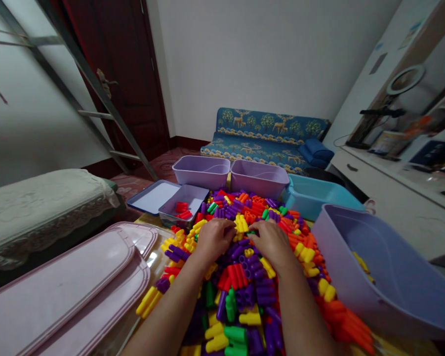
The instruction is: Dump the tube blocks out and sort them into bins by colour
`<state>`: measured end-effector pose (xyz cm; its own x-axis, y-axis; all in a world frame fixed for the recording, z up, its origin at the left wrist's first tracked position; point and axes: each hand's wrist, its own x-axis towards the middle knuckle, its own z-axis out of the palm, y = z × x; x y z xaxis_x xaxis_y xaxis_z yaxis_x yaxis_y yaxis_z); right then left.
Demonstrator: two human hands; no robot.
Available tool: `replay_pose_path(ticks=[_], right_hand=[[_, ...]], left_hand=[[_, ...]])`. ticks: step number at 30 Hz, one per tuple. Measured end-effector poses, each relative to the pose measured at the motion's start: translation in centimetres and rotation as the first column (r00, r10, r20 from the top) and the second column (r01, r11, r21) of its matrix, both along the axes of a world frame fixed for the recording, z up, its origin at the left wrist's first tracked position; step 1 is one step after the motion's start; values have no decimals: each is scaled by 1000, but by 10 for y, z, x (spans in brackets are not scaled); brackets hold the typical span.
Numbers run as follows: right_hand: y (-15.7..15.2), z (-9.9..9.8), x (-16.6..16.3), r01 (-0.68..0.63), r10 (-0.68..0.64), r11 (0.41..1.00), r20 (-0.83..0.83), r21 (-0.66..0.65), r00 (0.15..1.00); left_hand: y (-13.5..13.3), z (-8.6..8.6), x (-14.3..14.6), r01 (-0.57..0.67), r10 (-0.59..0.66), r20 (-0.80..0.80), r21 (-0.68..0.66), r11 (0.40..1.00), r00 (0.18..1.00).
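Note:
A big heap of plastic tube blocks [255, 277] in red, orange, yellow, green and purple covers the table in front of me. Both hands rest on the heap's middle with fingers curled down into the pieces. My left hand [214, 238] sits by a yellow cluster [240, 223], and my right hand [271, 242] lies just beside it, the fingertips almost meeting. What either hand grips is hidden among the blocks. A small grey tray [181, 200] behind the heap holds a few red blocks [182, 210].
Two purple bins [202, 170] [259, 177] and a blue bin [318, 195] stand behind the heap. A large purple bin [385, 267] with a few yellow pieces sits tilted at right. Pink lids [66, 287] lie stacked at left, and a blue lid [151, 197] is near the grey tray.

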<state>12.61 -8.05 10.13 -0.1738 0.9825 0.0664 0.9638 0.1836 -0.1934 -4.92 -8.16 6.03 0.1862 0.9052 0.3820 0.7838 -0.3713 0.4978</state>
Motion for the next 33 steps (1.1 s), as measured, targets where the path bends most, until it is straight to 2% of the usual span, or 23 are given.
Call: replay_pose_path(ticks=[5,11,16,22,29,33], right_hand=[[4,-7,1,21,-20,999,48,-31,999],[8,-18,-1,22,-19,999,108,-24,994],[7,-20,-1,11,-7,999,88,-46,996],[7,-11,6,52,-49,997,71,-49,996],[4,-7,-3,-4,11,996,84,-84,996],[3,-5,-3,27,-24,997,45,-71,999]], left_hand=[[2,-3,3,125,-128,42,66,990,991],[3,-2,7,304,-307,16,101,947,952],[5,-4,5,319,-323,24,101,942,946],[5,-6,5,302,-307,62,86,950,950],[-3,7,12,470,-459,204,-5,883,864],[-6,11,13,456,-440,207,-36,889,874]])
